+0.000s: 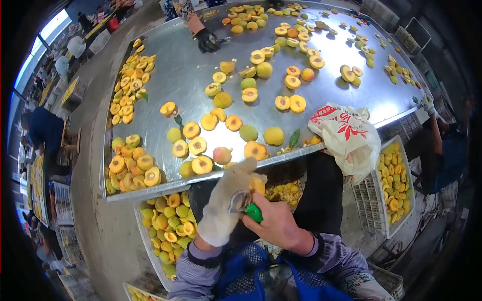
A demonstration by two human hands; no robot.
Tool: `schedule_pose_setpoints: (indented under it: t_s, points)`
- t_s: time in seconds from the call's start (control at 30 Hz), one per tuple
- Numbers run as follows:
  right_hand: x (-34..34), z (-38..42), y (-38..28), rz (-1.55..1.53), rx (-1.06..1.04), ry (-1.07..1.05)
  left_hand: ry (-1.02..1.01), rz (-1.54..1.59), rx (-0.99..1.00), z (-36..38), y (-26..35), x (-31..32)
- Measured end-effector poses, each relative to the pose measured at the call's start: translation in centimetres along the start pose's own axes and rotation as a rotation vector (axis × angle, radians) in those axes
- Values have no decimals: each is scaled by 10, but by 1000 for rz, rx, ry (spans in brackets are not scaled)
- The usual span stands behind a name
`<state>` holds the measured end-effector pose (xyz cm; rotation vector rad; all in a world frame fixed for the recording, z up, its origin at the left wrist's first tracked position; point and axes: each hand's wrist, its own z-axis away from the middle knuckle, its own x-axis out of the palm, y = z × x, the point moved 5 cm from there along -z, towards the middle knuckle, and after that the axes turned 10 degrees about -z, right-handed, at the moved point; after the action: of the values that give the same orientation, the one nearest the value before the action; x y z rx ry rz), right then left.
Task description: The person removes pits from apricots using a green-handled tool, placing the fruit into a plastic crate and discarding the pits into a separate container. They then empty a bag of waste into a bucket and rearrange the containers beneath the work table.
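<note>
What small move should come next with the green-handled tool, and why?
Probably ease its curved metal end toward the fruit: the bare right hand grips the green-handled tool, the gloved left hand appears to hold the fruit, and the metal seems to lie by the glove, beside the fruit.

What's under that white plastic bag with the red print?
Part of the table's front edge. Yellow fruit shows beside the bag, at its left; whether more lies beneath can't be seen, because the plastic covers it.

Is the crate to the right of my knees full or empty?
The crate looks full: yellow fruit covers its visible opening, and no bottom shows.
</note>
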<state>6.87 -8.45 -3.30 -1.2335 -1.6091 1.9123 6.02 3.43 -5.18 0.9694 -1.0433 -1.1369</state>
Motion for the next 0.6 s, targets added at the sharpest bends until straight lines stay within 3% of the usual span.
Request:
schedule_pose_setpoints:
  t_s: [0.07, 0.13, 0.2, 0.3, 0.4, 0.6]
  points:
    - [-6, 4, -2, -85, 34, 12, -7, 226, -22, 2, 11, -1]
    - [-17, 6, -3, -246, 82, 33, 83, 170, 80, 1, 19, -6]
    - [-23, 5, -7, -161, 60, -15, 129, -95, 213, 4, 20, -13]
    - [-17, 4, -9, -147, 24, -85, 106, 177, 110, 8, 14, -10]
    - [-12, 5, -9, -164, 28, -118, 19, 312, 128, 11, 9, -10]
    - [-8, 8, -10, -172, 57, -146, 109, 192, 53, 20, 14, -1]
